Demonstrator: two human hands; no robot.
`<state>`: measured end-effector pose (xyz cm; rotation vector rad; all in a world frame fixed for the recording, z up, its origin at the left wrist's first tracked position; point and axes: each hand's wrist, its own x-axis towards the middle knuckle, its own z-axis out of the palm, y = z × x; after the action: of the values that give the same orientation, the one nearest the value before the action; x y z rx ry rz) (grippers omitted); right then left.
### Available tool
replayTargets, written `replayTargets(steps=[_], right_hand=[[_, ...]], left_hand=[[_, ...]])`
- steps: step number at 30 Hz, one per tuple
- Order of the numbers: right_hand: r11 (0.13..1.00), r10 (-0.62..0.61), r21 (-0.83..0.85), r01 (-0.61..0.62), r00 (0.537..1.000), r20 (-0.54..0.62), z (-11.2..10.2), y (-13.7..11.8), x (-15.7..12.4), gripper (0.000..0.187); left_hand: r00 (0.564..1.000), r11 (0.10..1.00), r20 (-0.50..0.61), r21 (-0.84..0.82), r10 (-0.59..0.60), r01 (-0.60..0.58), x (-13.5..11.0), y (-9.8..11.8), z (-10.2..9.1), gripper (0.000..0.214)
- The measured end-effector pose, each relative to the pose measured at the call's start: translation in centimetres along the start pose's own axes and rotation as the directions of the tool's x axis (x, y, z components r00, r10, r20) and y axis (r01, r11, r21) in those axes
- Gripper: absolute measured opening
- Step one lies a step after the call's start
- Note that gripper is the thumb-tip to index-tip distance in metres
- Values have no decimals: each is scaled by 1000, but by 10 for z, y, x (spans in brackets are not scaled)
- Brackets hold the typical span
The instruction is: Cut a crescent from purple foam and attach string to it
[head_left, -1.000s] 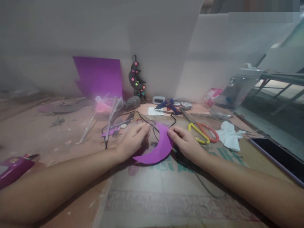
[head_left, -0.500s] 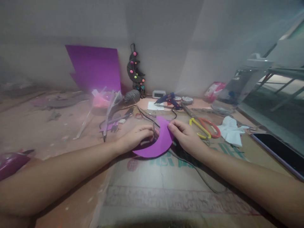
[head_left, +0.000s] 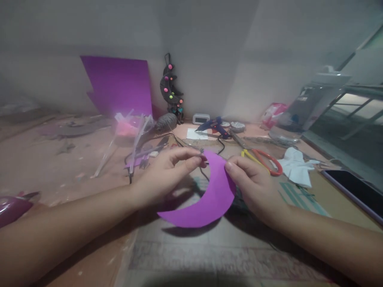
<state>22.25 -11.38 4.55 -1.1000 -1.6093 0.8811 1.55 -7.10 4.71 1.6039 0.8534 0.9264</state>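
Observation:
A purple crescent-shaped cutout (head_left: 209,195) hangs a little above the cardboard sheet (head_left: 209,247), casting a shadow on it. My right hand (head_left: 254,187) pinches the crescent's outer edge near its top. At the upper tip of the crescent, my left hand (head_left: 164,175) is closed, thumb and fingers pressed together on a thin dark thread or wire (head_left: 201,150). A black cord (head_left: 179,147) runs back across the table from there.
Behind the hands lie yellow-and-orange scissors (head_left: 260,157), a blue glue gun (head_left: 214,126), a ball of twine (head_left: 166,121), plastic-wrapped sticks (head_left: 137,139) and a dark decorated crescent (head_left: 171,93) by the wall. A purple sheet (head_left: 119,85) leans left. A tablet (head_left: 356,189) and white cloth (head_left: 295,165) lie right.
Both hands have lifted the purple crescent off the cardboard and drawn it closer. My left hand has gone from resting on it to pinching at its upper tip.

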Motion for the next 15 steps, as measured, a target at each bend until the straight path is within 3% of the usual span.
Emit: replayTargets(steps=[6, 9, 15], right_hand=[[943, 190, 267, -200, 980, 62, 6, 5, -2, 37], [935, 196, 291, -204, 979, 55, 7, 8, -3, 38], [961, 153, 224, -163, 986, 62, 6, 3, -6, 39]], left_hand=[[1000, 998, -4, 57, 25, -24, -7, 11, 1, 32], [998, 992, 12, 112, 59, -60, -5, 9, 1, 33], [998, 999, 57, 28, -36, 34, -5, 0, -1, 36]])
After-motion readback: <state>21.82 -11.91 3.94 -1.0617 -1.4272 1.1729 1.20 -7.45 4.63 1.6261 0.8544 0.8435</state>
